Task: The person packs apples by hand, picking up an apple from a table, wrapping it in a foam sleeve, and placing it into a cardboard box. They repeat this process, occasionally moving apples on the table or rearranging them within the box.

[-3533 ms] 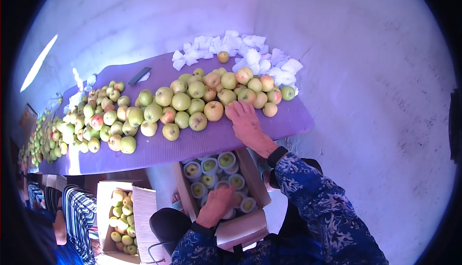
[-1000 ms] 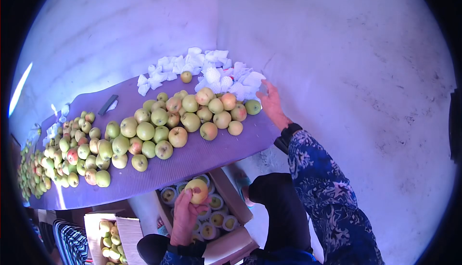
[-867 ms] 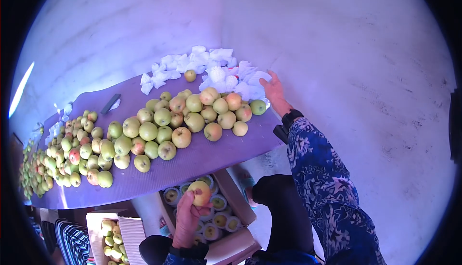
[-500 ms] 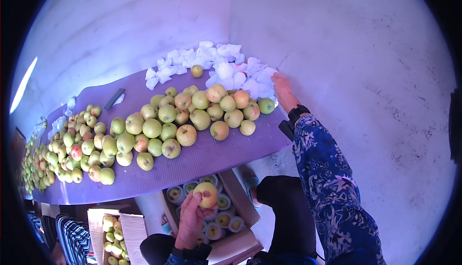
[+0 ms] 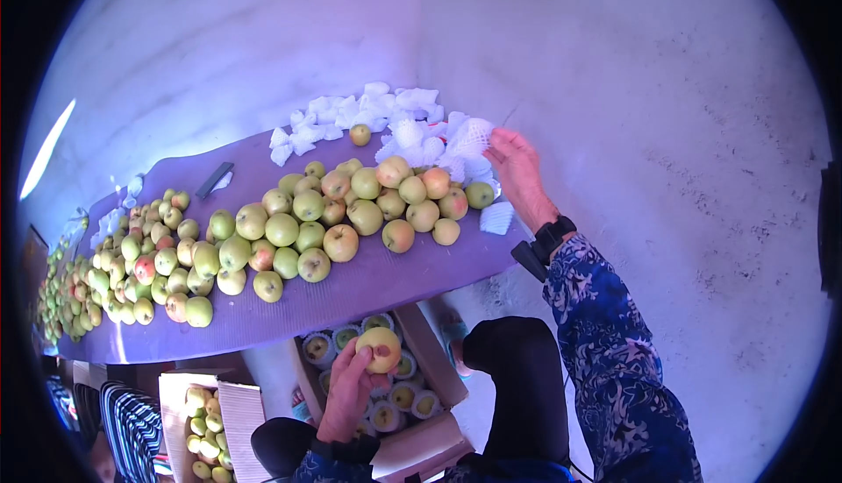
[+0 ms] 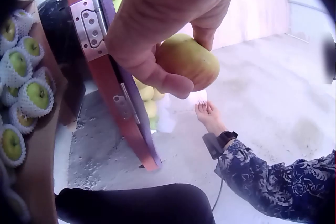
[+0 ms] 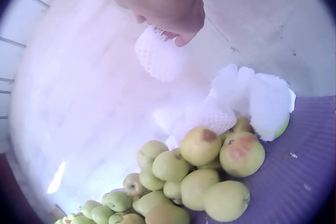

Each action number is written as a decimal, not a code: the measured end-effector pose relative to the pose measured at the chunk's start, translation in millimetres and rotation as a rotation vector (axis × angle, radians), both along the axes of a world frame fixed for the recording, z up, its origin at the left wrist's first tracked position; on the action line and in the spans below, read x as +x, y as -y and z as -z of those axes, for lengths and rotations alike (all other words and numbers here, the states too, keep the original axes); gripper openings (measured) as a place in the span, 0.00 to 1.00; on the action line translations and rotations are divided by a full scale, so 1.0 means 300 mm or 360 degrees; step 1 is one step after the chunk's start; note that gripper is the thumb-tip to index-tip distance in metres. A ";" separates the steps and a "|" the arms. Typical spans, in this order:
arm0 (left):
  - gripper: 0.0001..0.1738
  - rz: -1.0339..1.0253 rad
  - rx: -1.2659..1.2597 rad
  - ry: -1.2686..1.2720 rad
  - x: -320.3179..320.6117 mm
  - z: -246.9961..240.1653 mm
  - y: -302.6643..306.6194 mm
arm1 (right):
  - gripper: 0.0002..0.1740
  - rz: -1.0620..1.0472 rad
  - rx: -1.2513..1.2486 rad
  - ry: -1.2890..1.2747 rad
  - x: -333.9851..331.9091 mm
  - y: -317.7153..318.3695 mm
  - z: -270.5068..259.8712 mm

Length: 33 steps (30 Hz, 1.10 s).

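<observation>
My left hand grips a yellow-green apple with a brown blemish, held over the open box of apples below the table edge. In the left wrist view, thumb and fingers wrap the sides of that apple. At the table's right end my right hand pinches a white foam net sleeve. The right wrist view has this foam net sleeve hanging from the fingertips, above the heap of other sleeves. Loose apples lie just below them.
A long purple-topped table carries many loose apples. A dark flat object lies behind them. Under the edge stands a cardboard box of sleeved apples; another box of bare apples is at left, beside striped clothing.
My left hand has come up from the box with an apple. My right hand left the apples for the foam heap and lifted a sleeve; another sleeve now lies near the table's right corner.
</observation>
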<state>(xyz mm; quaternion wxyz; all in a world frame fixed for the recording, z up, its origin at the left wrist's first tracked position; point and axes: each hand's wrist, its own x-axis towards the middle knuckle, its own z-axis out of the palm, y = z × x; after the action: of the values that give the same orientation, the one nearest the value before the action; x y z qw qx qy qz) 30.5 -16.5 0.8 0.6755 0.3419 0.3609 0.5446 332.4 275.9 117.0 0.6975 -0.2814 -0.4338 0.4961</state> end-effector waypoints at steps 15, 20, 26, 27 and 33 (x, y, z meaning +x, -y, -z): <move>0.30 0.0022 0.0191 0.0122 -0.034 -0.009 0.028 | 0.09 -0.0664 -0.0420 0.0070 -0.145 0.318 0.236; 0.35 0.0026 0.0242 0.0142 -0.026 -0.008 0.032 | 0.08 -0.0989 -0.0498 0.0290 -0.278 0.498 0.264; 0.38 0.0120 0.0225 0.0313 -0.052 0.027 0.035 | 0.11 -0.1238 -0.0517 0.0167 -0.380 0.612 0.331; 0.36 0.0130 0.0202 0.0322 -0.060 0.027 0.036 | 0.12 -0.1237 -0.0538 0.0167 -0.388 0.626 0.322; 0.37 0.0141 0.0165 0.0132 -0.069 0.003 0.048 | 0.24 -0.1087 -0.0320 0.0769 -0.402 0.669 0.263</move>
<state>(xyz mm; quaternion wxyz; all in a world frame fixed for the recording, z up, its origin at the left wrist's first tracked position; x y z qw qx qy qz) 9.7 -31.0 -0.1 0.6948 0.3691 0.2883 0.5458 211.8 75.2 38.1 0.3405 -0.2963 -0.6025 0.6582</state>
